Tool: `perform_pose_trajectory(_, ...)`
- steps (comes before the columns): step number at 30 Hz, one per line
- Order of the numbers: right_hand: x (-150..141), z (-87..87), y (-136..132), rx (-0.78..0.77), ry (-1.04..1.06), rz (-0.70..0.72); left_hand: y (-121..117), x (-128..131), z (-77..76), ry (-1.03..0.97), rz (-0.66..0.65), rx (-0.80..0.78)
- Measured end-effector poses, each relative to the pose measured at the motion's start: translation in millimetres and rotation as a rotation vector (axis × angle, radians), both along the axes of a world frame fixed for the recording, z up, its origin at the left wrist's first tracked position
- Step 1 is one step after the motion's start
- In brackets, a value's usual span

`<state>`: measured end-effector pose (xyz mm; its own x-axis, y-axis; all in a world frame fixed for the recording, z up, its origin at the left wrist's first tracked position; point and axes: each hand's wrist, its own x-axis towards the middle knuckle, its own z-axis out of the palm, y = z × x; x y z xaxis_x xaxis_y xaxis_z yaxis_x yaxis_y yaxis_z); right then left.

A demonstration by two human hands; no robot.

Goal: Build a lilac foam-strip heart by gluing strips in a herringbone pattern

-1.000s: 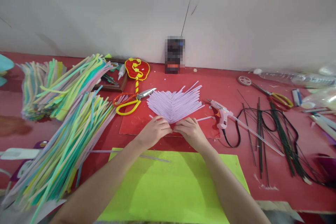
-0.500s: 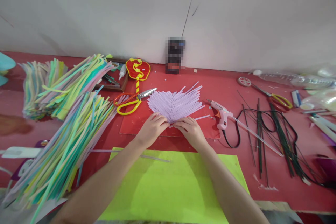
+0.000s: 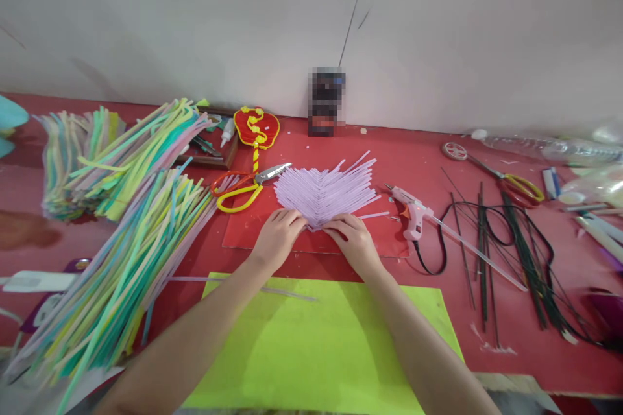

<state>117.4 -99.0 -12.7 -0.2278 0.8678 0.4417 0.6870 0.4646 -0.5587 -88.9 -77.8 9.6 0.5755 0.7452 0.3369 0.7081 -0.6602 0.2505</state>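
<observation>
A heart-shaped fan of lilac paper strips (image 3: 325, 193) lies on a red sheet (image 3: 243, 230) in the middle of the table. My left hand (image 3: 277, 237) presses on its lower left edge with fingers curled over the strips. My right hand (image 3: 354, 238) rests on the lower right edge, fingers bent down on the strips. Both hands meet near the pointed bottom of the heart. A loose lilac strip (image 3: 374, 214) lies just right of my right hand.
Piles of pastel strips (image 3: 121, 233) fill the left side. Orange-and-yellow scissors (image 3: 241, 187) lie left of the heart, a pink glue gun (image 3: 413, 214) with black cord to its right. Green wires (image 3: 516, 246), more scissors (image 3: 511, 178), a lime-green sheet (image 3: 316, 343) in front.
Both hands have crept slightly up and closer together on the bottom of the lilac heart. Nothing else has moved.
</observation>
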Motion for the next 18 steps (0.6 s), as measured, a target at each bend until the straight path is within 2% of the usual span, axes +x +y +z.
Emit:
perform_pose_trajectory(5,0,-1.1,0,-0.02,-0.027,-0.019,1,0,-1.9,-0.018,0.014,0.001)
perform_pose_trajectory(18,0,3.7,-1,-0.004,-0.119,-0.041,-3,11,-1.3,-0.056,-0.058,-0.071)
